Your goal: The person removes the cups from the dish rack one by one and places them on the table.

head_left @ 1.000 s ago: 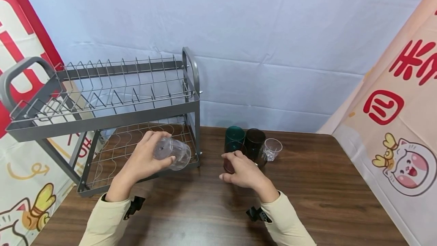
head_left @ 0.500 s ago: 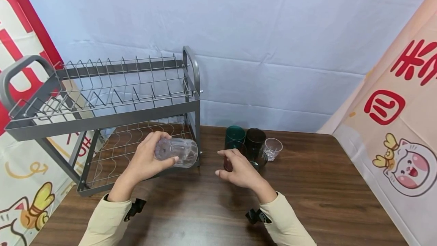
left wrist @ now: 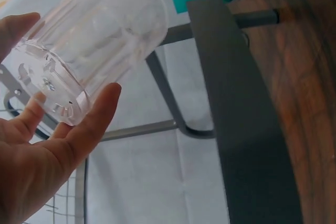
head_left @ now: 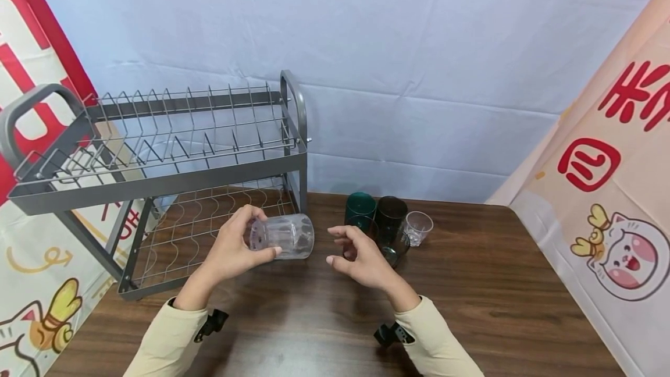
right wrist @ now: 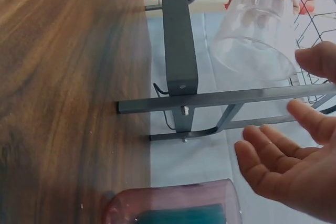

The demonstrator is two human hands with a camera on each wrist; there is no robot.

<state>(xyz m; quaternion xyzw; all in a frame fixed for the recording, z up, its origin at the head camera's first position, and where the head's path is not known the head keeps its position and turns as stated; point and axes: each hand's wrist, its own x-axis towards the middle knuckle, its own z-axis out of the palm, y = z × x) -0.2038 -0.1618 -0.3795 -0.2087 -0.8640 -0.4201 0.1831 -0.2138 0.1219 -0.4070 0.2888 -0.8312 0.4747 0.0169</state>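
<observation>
In the head view my left hand (head_left: pixel 230 252) holds a clear drinking glass (head_left: pixel 290 237) by its base, thumb on the near side and fingers on the far side. The glass lies on its side in the air, its mouth facing right. The left wrist view shows fingertips around the base of the glass (left wrist: pixel 100 45). To the right, my right hand (head_left: pixel 366 258) is held with curved, parted fingers, a short gap from the rim, gripping nothing. Behind it stand a green glass (head_left: pixel 360 205) and a dark glass (head_left: pixel 391 213); a reddish glass (right wrist: pixel 173 195) is mostly hidden in the head view.
A grey two-tier dish rack (head_left: pixel 173 178) stands at the left, its right end close behind the held glass. A small clear glass (head_left: pixel 419 227) is to the right of the dark one. Wooden tabletop (head_left: pixel 471 307) extends right and in front; a pale cloth (head_left: pixel 392 74) hangs behind.
My left hand has moved right with the clear glass, turning it from tilted to nearly level. The right hand has drifted slightly left, away from the coloured glasses, toward the clear glass.
</observation>
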